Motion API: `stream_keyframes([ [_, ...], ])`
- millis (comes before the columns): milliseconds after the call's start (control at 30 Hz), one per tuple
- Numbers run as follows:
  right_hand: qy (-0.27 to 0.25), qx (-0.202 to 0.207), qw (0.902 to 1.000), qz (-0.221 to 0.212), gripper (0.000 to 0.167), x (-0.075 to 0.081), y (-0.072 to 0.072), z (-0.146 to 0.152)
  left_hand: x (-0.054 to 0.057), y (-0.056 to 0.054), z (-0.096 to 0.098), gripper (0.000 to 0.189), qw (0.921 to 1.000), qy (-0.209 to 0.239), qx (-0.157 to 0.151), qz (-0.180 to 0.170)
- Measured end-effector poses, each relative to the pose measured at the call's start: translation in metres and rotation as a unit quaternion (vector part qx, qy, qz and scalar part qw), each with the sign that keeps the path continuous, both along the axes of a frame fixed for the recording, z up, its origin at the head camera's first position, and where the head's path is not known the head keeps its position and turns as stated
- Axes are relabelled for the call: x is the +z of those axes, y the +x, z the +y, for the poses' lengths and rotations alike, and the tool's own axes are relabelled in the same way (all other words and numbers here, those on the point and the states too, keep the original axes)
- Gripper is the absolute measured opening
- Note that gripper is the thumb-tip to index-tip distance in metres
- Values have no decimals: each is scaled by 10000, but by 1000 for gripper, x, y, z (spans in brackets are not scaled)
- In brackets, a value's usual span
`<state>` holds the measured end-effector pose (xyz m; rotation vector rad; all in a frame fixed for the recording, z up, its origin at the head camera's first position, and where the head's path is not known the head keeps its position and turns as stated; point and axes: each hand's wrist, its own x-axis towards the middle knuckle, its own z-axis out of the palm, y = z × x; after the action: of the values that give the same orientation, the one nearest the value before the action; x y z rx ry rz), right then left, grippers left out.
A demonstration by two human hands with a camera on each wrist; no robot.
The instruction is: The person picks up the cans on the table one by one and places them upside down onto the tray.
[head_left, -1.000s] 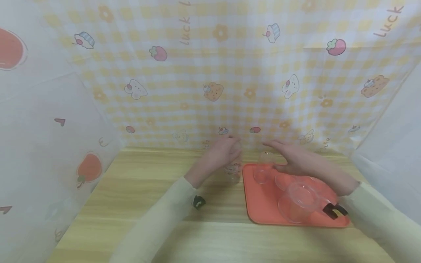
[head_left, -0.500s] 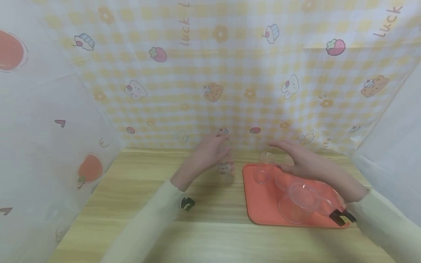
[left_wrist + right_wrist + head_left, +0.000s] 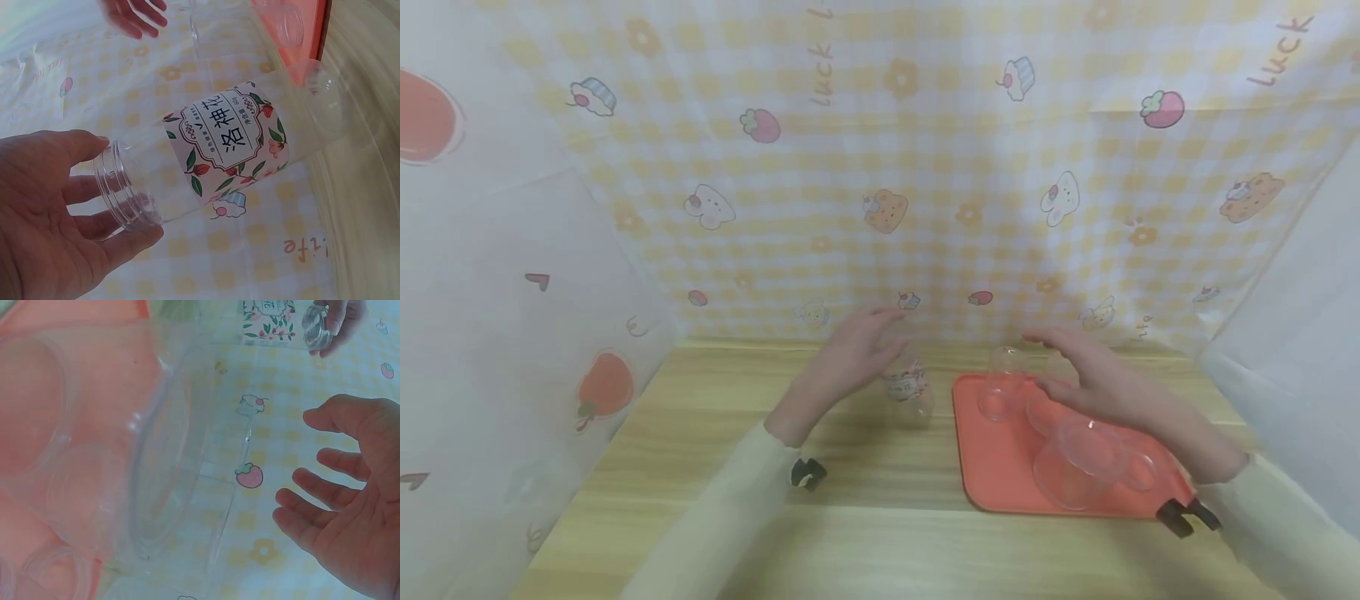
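Note:
My left hand (image 3: pixel 848 354) grips a clear plastic jar (image 3: pixel 907 387) by its threaded neck, left of the tray. In the left wrist view, thumb and fingers curl round the capless mouth, and the jar's floral label (image 3: pixel 226 140) with Chinese characters faces the camera. The jar leans in the head view; whether its base touches the table I cannot tell. My right hand (image 3: pixel 1097 379) hovers over the back of an orange tray (image 3: pixel 1000 467), fingers loosely spread around nothing. Beneath and in front of it are several clear containers, including a large one (image 3: pixel 1072 468) and a smaller cup (image 3: pixel 1000 393).
The tray lies on the right of a wood-grain table (image 3: pixel 715 500). Behind the table hangs a yellow checked cloth (image 3: pixel 820 167), close to both hands. Pale sheets stand at the left (image 3: pixel 490 333) and right (image 3: pixel 1292 317) sides.
My left hand has moved left with the jar, away from the tray, and the jar leans more. The right hand has shifted slightly right. The containers on the tray stay put.

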<state>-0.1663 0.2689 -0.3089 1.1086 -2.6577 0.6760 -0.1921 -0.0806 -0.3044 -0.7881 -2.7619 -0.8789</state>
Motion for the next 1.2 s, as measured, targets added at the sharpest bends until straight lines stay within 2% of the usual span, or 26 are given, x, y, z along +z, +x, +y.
stream_keyframes([
  [333, -154, 44, 9998, 142, 58, -2, 3, -1, -8, 7, -14, 43, 9989, 455, -37, 134],
  [567, -392, -68, 9991, -145, 62, -4, 8, -2, -15, 7, -21, 43, 9980, 613, 115, 66],
  [733, -637, -173, 9976, -229, 62, -6, 13, -3, -16, 8, -25, 42, 9969, 768, 183, 9],
  [900, -806, -303, 9961, -203, 57, -10, 18, -4, -17, 11, -29, 40, 9950, 965, 164, 186],
  [1200, -1252, -648, 9882, -591, 52, -13, 23, -2, -26, 12, -41, 33, 9863, 1635, 198, 10],
])
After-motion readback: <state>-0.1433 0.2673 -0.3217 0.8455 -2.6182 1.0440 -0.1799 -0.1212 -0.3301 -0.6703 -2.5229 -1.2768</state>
